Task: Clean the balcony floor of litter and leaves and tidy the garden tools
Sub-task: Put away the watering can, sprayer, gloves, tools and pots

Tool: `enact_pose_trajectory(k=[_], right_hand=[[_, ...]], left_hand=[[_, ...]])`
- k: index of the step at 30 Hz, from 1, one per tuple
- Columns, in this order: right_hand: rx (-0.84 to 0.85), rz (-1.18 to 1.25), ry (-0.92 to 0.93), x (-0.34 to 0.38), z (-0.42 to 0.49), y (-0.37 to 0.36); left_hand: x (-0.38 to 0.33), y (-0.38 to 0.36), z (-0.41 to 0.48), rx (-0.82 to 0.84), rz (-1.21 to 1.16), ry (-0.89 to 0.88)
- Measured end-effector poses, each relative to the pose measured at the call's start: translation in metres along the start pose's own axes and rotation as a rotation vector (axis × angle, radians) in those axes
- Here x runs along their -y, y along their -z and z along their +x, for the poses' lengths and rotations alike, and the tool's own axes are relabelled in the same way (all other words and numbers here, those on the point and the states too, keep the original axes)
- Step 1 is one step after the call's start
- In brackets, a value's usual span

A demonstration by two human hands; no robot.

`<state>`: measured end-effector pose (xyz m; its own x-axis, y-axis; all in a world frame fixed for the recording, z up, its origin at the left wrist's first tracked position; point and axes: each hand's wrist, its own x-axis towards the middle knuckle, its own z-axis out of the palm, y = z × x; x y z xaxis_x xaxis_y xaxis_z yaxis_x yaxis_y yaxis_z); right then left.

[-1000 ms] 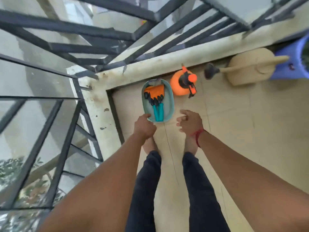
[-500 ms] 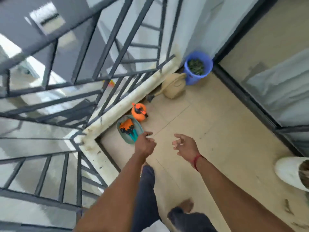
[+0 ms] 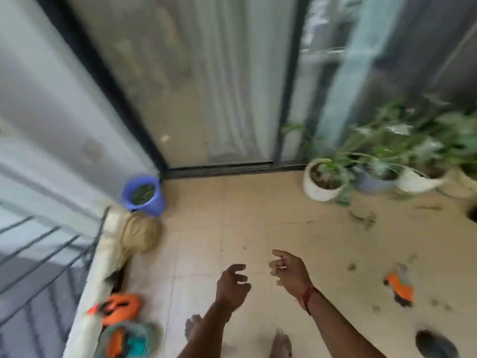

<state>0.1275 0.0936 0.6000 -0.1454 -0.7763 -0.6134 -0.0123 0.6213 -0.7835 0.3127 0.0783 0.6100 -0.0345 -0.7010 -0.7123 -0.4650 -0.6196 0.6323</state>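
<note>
"Beige tile floor (image 3: 232, 218). Where's the litter?"
"Leaf scraps (image 3: 361, 219) lie at two o'clock from the hands, near the potted plants (image 3: 324, 183). An orange-and-black item (image 3: 400, 291), too blurred to name, lies at three o'clock."
"And the tools?"
"At eight o'clock, against the ledge (image 3: 100, 280): a teal tray (image 3: 151, 334) holding orange and teal tools, with an orange sprayer (image 3: 120, 308) just beyond it. A beige watering can (image 3: 140, 235) and a blue bucket (image 3: 144, 196) of green scraps sit at ten o'clock, in the corner."
"Hands?"
"Left hand (image 3: 232, 286) and right hand (image 3: 289, 273) hang side by side over the tiles, fingers loosely curled and spread, gripping nothing. A red thread (image 3: 307, 297) circles the right wrist."
</note>
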Motion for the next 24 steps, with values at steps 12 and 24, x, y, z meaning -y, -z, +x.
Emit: enact_pose_trajectory(k=[12,24], right_hand=[[-0.648,0.431,-0.088,-0.098,-0.069,0.271],[-0.793,0.435,-0.46,-0.146,-0.033,0.432]], left_hand=[[-0.148,-0.293,0.014,0.502,0.53,-0.276],[-0.214,-0.517,0.064,0.757,0.726,-0.186]])
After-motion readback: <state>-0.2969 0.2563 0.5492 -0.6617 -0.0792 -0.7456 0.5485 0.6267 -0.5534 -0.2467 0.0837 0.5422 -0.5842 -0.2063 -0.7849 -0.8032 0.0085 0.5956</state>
